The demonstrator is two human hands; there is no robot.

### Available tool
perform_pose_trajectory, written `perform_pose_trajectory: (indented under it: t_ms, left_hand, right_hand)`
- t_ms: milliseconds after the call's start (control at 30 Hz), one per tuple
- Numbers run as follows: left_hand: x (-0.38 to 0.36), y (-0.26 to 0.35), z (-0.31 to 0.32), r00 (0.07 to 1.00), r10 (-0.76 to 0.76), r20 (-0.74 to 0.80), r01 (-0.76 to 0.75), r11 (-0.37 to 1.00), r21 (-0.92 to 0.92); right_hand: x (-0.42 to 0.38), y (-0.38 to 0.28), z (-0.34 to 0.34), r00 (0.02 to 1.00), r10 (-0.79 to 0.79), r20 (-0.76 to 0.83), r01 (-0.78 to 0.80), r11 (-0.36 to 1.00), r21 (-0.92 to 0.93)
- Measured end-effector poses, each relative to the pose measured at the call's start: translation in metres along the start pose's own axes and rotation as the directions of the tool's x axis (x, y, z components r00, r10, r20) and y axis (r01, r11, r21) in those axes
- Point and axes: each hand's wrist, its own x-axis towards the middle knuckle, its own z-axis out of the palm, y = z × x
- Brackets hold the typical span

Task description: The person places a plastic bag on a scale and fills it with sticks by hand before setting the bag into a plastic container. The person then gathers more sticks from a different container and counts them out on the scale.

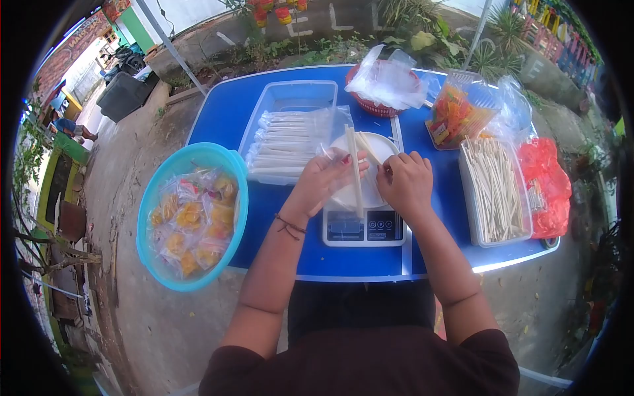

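Note:
My left hand is closed around a bundle of long pale sticks that stands almost upright. Clear plastic shows faintly at its fingers. My right hand is closed, its fingertips by another short length of pale sticks that slants up to the left. Both hands are above a white plate, which rests on a white kitchen scale with a dark button panel. To the left, filled clear packets of pale sticks lie in rows inside a clear plastic tub.
A turquoise basin of bagged yellow snacks stands at left. On the blue table are a red basket with plastic bags, a container of orange packets, a box of loose pale sticks and a red plastic bag.

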Motion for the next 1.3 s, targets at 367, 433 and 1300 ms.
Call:
perform_pose_trajectory:
  t_ms: [367, 433, 1300]
  left_hand:
    - [0.000, -0.007, 0.003, 0.998, -0.061, 0.011, 0.062, 0.994, -0.090]
    - [0.002, -0.013, -0.002, 0.998, -0.056, 0.018, 0.058, 0.996, -0.074]
    - [-0.001, -0.012, 0.006, 0.997, 0.063, 0.042, -0.074, 0.940, 0.334]
  right_hand:
    - [0.003, -0.004, -0.001, 0.997, 0.071, -0.020, -0.059, 0.929, 0.365]
    - [0.002, -0.004, -0.001, 0.998, 0.065, -0.006, -0.059, 0.936, 0.348]
    - [0.011, -0.002, -0.013, 0.982, 0.166, 0.091, -0.189, 0.817, 0.544]
